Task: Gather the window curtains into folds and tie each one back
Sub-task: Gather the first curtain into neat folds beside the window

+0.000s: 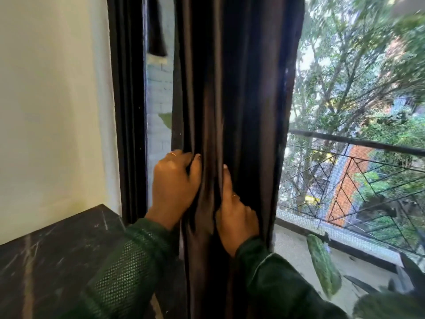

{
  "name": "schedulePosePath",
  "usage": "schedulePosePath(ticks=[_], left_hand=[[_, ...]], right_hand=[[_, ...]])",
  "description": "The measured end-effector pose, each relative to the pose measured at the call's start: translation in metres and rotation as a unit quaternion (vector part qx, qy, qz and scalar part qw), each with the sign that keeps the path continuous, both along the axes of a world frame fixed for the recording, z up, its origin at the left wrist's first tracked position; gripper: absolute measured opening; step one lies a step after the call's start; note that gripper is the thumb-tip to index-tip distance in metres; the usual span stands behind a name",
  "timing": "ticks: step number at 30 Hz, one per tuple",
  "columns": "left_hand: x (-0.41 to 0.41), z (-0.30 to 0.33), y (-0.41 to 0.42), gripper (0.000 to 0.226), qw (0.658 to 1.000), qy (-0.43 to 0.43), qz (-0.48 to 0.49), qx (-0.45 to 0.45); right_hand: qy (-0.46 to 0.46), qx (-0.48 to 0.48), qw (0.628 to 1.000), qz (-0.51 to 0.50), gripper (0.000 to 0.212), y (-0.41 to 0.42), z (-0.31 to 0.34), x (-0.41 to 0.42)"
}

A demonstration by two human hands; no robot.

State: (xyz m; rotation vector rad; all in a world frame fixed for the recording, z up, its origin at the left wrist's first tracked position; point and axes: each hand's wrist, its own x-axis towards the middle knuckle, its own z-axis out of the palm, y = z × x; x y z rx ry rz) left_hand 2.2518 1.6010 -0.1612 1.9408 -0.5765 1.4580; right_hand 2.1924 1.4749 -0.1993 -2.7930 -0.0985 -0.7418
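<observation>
Gripping the dark curtain [232, 100] — left hand [174, 180], right hand [234, 210].

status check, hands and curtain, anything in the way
Left hand gripping the dark curtain, right hand pinching a fold beside it. Curtain bunched, not tied. No tie-back in view; nothing blocking.

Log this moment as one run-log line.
stage: gathering folds | left hand: grips dark curtain | right hand: grips same curtain | tie-back: not yet done
</observation>
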Motion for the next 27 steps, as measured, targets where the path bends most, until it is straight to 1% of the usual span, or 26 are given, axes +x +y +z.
schedulePosePath(ticks=[2,5,10,12,16,20,22,25,26,27], left_hand=[[-0.005,0.000,-0.010,0.036,1.000,-0.002,-0.026,-0.008],[-0.008,0.002,-0.017,0.036,0.998,0.000,-0.056,-0.026],[-0.009,0.002,-0.016,0.039,0.996,-0.001,-0.078,-0.031],[-0.009,0.002,-0.017,0.040,0.997,0.002,-0.075,-0.027],[-0.007,0.001,-0.020,0.044,0.998,0.025,-0.062,-0.016],[-0.004,0.000,-0.019,0.050,0.999,0.029,-0.039,0.002],[-0.003,0.001,-0.018,0.052,0.999,0.035,-0.027,0.009],[0.002,0.002,-0.017,0.045,0.999,0.032,0.001,0.019],[0.004,0.002,-0.016,0.042,0.999,0.035,0.004,0.015],[0.006,0.003,-0.015,0.039,0.999,0.039,0.003,0.009]], right_hand=[[0.009,-0.001,1.000,0.026,0.083,0.005,0.000,0.003],[0.000,-0.003,0.999,0.037,0.084,0.005,-0.001,0.011],[-0.006,-0.016,0.999,0.047,0.094,0.002,-0.005,0.016],[-0.006,-0.018,0.999,0.047,0.096,0.003,-0.004,0.014],[0.022,-0.028,0.999,0.033,0.085,0.007,0.002,0.005],[0.025,-0.031,0.999,0.032,0.085,0.010,0.000,0.003],[0.047,-0.040,0.998,0.029,0.082,0.010,0.003,0.001],[0.092,-0.079,0.991,0.054,0.081,0.011,0.008,-0.005],[0.089,-0.089,0.990,0.063,0.081,0.012,0.011,-0.008],[0.045,-0.096,0.991,0.076,0.078,0.012,0.014,-0.010]])
